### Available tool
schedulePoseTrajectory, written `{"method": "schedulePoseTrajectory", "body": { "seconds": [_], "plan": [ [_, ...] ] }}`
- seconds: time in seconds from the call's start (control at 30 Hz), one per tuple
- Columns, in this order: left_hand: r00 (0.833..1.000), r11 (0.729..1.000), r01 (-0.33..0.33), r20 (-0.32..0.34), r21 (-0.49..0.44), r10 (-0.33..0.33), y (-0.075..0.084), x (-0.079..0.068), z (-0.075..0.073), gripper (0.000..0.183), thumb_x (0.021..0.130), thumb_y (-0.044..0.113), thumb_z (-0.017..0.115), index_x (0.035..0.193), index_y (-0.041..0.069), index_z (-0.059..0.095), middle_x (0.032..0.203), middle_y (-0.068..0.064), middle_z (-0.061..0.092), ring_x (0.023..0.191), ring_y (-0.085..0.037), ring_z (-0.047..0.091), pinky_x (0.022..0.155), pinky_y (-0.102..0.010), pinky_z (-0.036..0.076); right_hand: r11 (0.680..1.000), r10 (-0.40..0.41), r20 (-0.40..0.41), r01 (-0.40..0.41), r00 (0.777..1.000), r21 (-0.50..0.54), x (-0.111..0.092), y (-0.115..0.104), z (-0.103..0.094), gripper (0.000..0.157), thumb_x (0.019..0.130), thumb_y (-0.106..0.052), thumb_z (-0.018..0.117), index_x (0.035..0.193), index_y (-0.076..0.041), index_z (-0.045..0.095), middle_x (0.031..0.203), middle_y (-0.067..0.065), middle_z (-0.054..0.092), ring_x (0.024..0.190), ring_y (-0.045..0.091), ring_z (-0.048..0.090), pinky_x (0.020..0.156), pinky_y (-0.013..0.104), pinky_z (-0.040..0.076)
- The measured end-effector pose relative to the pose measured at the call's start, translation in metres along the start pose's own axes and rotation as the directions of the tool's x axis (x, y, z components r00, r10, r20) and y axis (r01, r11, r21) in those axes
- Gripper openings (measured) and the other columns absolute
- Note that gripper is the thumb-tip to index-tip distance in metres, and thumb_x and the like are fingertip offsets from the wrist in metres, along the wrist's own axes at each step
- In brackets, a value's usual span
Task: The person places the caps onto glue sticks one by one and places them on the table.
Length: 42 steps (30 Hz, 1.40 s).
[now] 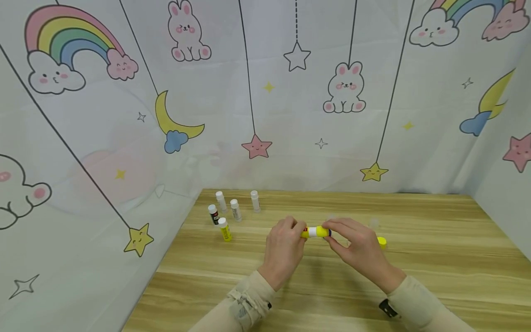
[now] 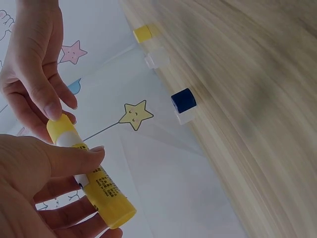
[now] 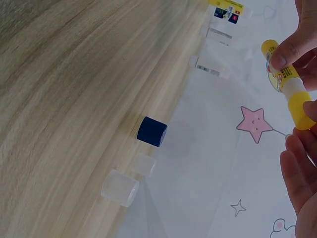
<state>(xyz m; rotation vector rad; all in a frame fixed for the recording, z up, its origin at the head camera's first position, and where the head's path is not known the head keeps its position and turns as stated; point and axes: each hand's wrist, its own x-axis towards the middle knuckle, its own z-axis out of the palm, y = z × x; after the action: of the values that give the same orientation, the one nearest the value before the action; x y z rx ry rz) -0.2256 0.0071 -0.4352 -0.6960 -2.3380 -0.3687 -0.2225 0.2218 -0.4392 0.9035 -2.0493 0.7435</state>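
Observation:
A yellow glue stick (image 1: 313, 232) with a white band lies level between my two hands above the table. My left hand (image 1: 285, 249) grips its body, thumb along the printed label (image 2: 101, 183). At the other end, my right hand (image 1: 360, 246) pinches the yellow end piece (image 3: 299, 110) beyond the white band, between thumb and fingertips. Both hands also appear in the left wrist view, the right hand (image 2: 37, 69) above and the left hand (image 2: 34, 183) below.
On the table's left stand several glue sticks: a yellow one (image 1: 225, 230), a black-labelled one (image 1: 213, 215) and white ones (image 1: 235, 210). Loose caps lie on the wood (image 1: 435, 263): a yellow cap (image 2: 142, 33), a dark blue cap (image 3: 152, 131) and clear caps (image 3: 120, 188). A printed curtain (image 1: 290, 115) hangs behind.

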Motion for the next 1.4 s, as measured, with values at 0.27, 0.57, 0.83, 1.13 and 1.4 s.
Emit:
{"method": "schedulePoseTrajectory", "body": {
  "seconds": [0.27, 0.57, 0.83, 1.13, 1.4],
  "plan": [
    [1.000, 1.000, -0.004, 0.005, 0.019, 0.004, 0.0008, 0.0011, -0.0005, 0.024, 0.078, 0.018, 0.090, 0.095, 0.014, 0.073, 0.089, 0.000, 0.060, 0.072, -0.013, 0.058, 0.064, -0.025, 0.052, 1.000, 0.006, 0.001, -0.006, 1.000, 0.022, -0.0005, -0.0004, -0.0014, 0.028, 0.092, -0.029, 0.076, 0.112, -0.010, 0.076, 0.111, -0.003, 0.072, 0.098, 0.016, 0.070, 0.090, 0.019, 0.050],
    [1.000, 1.000, -0.022, -0.013, 0.021, 0.022, 0.0029, 0.0022, -0.0020, 0.024, 0.078, 0.019, 0.089, 0.095, 0.014, 0.073, 0.088, 0.000, 0.060, 0.072, -0.013, 0.058, 0.064, -0.025, 0.052, 1.000, 0.008, 0.004, -0.008, 1.000, 0.018, 0.0010, -0.0018, -0.0021, 0.045, 0.070, 0.000, 0.089, 0.112, -0.011, 0.076, 0.110, -0.003, 0.072, 0.098, 0.016, 0.070, 0.090, 0.018, 0.050],
    [1.000, 0.999, -0.023, -0.015, 0.031, 0.023, 0.0053, 0.0018, -0.0046, 0.028, 0.078, 0.020, 0.090, 0.100, 0.012, 0.074, 0.090, -0.001, 0.061, 0.073, -0.013, 0.059, 0.065, -0.024, 0.052, 0.999, 0.009, 0.010, -0.010, 1.000, 0.036, -0.0002, -0.0027, -0.0025, 0.045, 0.071, 0.000, 0.088, 0.113, -0.011, 0.076, 0.111, -0.003, 0.072, 0.098, 0.015, 0.069, 0.090, 0.017, 0.050],
    [0.999, 0.999, -0.028, -0.019, 0.024, 0.028, 0.0078, 0.0007, -0.0059, 0.026, 0.078, 0.020, 0.090, 0.096, 0.012, 0.074, 0.089, 0.000, 0.062, 0.074, -0.013, 0.060, 0.064, -0.024, 0.052, 0.999, 0.009, 0.007, -0.009, 1.000, 0.045, -0.0009, -0.0049, -0.0019, 0.045, 0.069, 0.001, 0.089, 0.112, -0.009, 0.076, 0.110, -0.003, 0.072, 0.098, 0.016, 0.070, 0.090, 0.018, 0.050],
    [1.000, 1.000, -0.023, -0.010, 0.019, 0.024, 0.0089, -0.0003, -0.0057, 0.025, 0.079, 0.022, 0.089, 0.097, 0.013, 0.074, 0.094, 0.000, 0.064, 0.077, -0.014, 0.062, 0.067, -0.026, 0.054, 0.999, 0.011, 0.009, -0.012, 1.000, 0.037, -0.0018, -0.0055, -0.0012, 0.043, 0.072, -0.002, 0.088, 0.113, -0.011, 0.076, 0.110, -0.005, 0.072, 0.098, 0.014, 0.069, 0.089, 0.018, 0.050]
  ]
}}
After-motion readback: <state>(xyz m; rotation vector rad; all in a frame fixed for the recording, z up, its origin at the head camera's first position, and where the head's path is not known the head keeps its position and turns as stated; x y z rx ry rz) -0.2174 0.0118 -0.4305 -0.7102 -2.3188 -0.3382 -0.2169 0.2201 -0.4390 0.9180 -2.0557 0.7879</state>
